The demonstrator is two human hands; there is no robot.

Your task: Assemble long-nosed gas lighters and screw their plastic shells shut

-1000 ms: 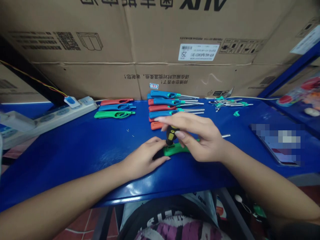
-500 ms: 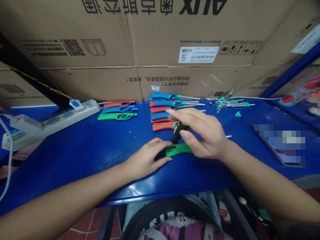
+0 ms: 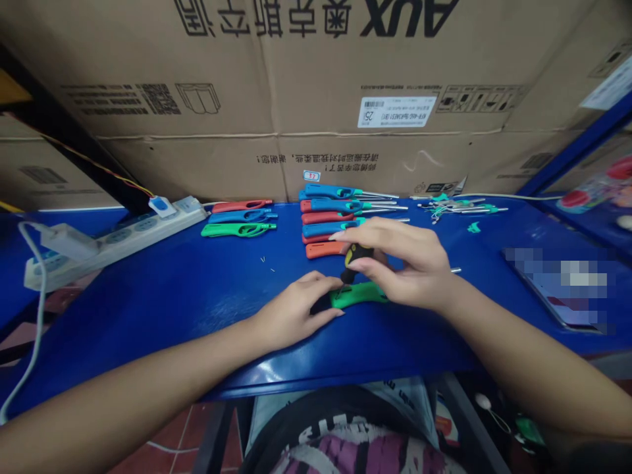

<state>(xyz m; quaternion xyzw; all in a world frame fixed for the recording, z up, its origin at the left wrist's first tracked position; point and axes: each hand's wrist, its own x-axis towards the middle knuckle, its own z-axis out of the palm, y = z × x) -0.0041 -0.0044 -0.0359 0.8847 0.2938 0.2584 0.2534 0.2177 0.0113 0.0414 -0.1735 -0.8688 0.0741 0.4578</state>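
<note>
So the green lighter (image 3: 359,294) is lying at the centre of the frame, long axis running mostly left to right with a slight climb toward the right. The left hand (image 3: 289,315) is at its left end, finger and thumb pinching it from the far and near sides. The right hand (image 3: 412,271) has a black-and-yellow screwdriver (image 3: 356,255) gripped in its fingers, handle leaning up and right, shaft down at that same left end. So the lighter's left end sits below and a bit left of the right-hand grip, and the left fingertips are the closer ones (the right hand hides the lighter's middle, so no clue if it's touching there). Just above the hands is an orange lighter (image 3: 322,250), and three handles in red, blue and green (image 3: 238,230) lie left of centre.
</note>
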